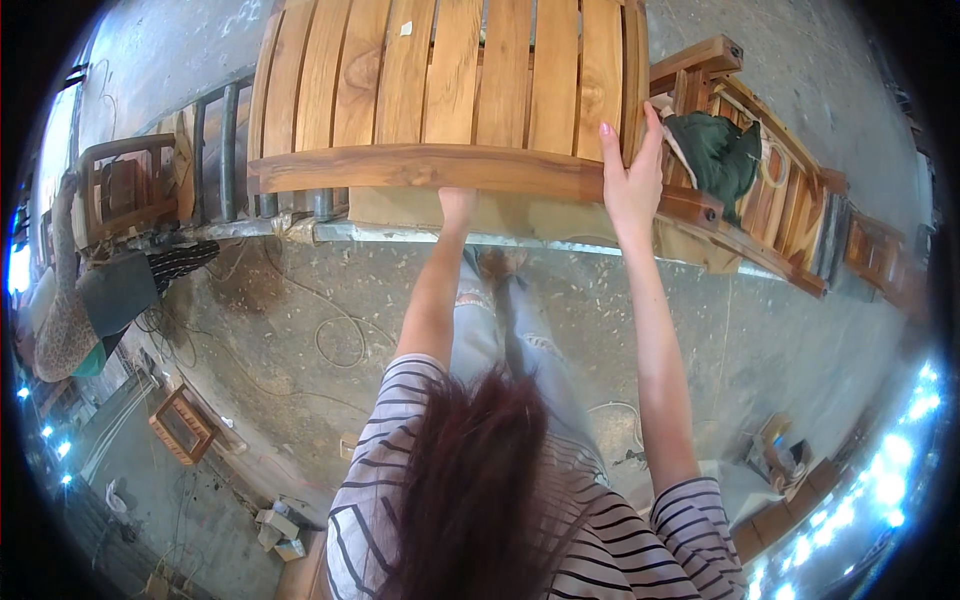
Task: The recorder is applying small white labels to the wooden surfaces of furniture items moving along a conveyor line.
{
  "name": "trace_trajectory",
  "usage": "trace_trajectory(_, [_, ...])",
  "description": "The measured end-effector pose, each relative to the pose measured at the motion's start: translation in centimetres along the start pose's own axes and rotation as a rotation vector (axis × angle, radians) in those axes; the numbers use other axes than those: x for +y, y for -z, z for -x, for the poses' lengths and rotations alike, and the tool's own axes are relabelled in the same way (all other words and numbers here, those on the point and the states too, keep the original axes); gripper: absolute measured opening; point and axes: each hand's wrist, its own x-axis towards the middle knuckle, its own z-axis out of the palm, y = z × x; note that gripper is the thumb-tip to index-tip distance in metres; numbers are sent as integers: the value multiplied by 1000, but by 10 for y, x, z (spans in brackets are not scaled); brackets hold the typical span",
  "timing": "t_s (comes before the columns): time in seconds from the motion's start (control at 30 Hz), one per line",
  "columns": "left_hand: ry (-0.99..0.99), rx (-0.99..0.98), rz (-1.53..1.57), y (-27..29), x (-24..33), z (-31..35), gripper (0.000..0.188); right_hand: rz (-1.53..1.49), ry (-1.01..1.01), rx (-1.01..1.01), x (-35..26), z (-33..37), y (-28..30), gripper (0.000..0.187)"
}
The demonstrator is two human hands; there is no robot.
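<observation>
A slatted wooden tabletop (455,80), or similar slatted piece of furniture, fills the upper middle, with a thick front rail (400,168) along its near edge. My left hand (457,204) reaches under that rail; its fingers are hidden behind the wood. At the right end of the rail, my right hand (635,183) lies with fingers outstretched, thumb on the slats' side and another finger along the corner. A small pale patch (406,29) marks one slat.
A dark green cloth (715,155) drapes over more wooden furniture (790,210) on the right. At left, another person (75,290) is beside a wooden frame (125,190) and metal rails (230,150). A thin cable (342,340) loops across the concrete floor. A small wooden frame (182,425) lies lower left.
</observation>
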Motion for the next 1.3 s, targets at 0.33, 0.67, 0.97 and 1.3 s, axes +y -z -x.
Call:
trace_trajectory(0.33, [-32,-652,-392,16,26,18,23,-14,10,-8,11,-6,2,70])
trace_trajectory(0.67, [-99,-1030,-446,-83,65,-11,32,79,80,40,47,-13,13,59])
trace_trajectory(0.97, [130,-1052,-579,-22,15,2,82,-31,138,-7,13,0,-1,56])
trace_trajectory(1.3, [104,-354,-122,-113,-53,79,35,-90,87,-9,-8,-8,-3,58])
